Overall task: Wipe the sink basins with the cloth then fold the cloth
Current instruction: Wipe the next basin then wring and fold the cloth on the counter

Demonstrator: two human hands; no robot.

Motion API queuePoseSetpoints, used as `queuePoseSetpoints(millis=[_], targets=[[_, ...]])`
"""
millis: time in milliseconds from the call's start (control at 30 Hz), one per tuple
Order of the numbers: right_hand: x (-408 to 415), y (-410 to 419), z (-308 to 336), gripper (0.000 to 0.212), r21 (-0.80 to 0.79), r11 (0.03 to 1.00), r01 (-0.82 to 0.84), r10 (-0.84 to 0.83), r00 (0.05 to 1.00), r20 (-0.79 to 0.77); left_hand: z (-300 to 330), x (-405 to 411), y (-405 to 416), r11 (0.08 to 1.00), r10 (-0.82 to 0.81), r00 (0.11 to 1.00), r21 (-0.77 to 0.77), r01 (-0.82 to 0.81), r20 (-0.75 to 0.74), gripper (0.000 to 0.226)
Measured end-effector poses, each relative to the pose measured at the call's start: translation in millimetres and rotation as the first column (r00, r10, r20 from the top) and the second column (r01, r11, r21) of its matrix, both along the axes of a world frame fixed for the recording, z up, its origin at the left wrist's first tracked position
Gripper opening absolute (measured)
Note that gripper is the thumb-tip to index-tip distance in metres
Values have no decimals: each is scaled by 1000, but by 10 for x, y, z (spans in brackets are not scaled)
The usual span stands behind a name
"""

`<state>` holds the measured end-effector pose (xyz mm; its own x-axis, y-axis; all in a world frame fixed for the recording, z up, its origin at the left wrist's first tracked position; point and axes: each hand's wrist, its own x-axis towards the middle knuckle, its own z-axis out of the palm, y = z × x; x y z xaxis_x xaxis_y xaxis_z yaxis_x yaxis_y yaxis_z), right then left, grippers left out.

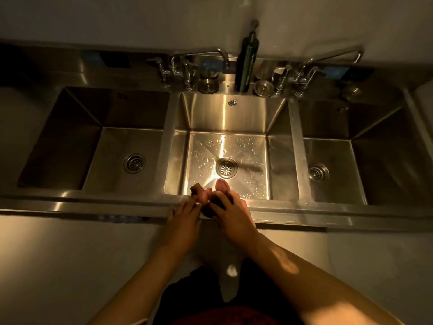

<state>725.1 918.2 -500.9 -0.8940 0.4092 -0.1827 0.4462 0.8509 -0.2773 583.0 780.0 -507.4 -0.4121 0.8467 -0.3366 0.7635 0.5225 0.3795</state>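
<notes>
A steel sink has three basins: the left basin (pixel 77 127), the middle basin (pixel 276 160) and the right basin (pixel 365 141). Water drops lie on the middle basin's floor around its drain (pixel 226 168). A small dark cloth (pixel 209 208) is bunched on the front rim of the middle basin, between my hands. My right hand (pixel 230 214) is closed over it from the right. My left hand (pixel 184 214) rests on the rim with its fingertips pinching the cloth's left end. Most of the cloth is hidden by my fingers.
Two faucets (pixel 187 66) (pixel 302 73) stand on the back ledge with a dark pump bottle (pixel 246 64) between them. Loose drain stoppers (pixel 263 88) sit beside the bottle. The front rim (pixel 93 204) runs the sink's full width. The scene is dim.
</notes>
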Motion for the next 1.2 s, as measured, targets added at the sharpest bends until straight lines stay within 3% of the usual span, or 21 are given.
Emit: queuePoseSetpoints(millis=[267, 400, 500, 600, 667, 733, 833, 1033, 1133, 1200], targets=[[1363, 832, -39, 74, -18, 984, 175, -174, 983, 55, -191, 1084, 1017, 971, -234, 972, -47, 235, 16, 57], [1814, 1263, 113, 54, -81, 975, 206, -205, 978, 27, -142, 1511, 1468, 967, -254, 965, -2, 254, 69, 55], [1928, 1568, 284, 41, -154, 946, 284, -302, 947, -110, -28, 1673, 1738, 974, -171, 977, 170, 148, 126, 57], [1955, 1846, 362, 59, -71, 956, 286, -293, 897, -332, 146, 1733, 2016, 919, -142, 979, 388, 74, 149, 56], [1934, 1921, 325, 61, -125, 942, 311, -335, 882, -331, 212, 1729, 2168, 894, -162, 972, 443, 72, 169, 52], [1918, 1866, 156, 61, -203, 919, 338, -380, 897, -224, 191, 1737, 2212, 923, -156, 978, 374, 94, 140, 49], [1942, 1753, -200, 56, -129, 948, 292, -305, 948, -94, 72, 1782, 2108, 975, -159, 987, 161, 152, 31, 47], [1748, 2171, -395, 56, -262, 921, 287, -330, 934, -135, -71, 1821, 2075, 956, -124, 991, 262, 134, -55, 67], [1453, 2619, -294, 52, -333, 915, 230, -315, 921, -229, -116, 1780, 2288, 979, -114, 989, 180, 95, 96, 69], [1217, 2952, -280, 50, -338, 916, 215, -306, 921, -243, -187, 1771, 2444, 972, -156, 981, 195, 133, 112, 66]])
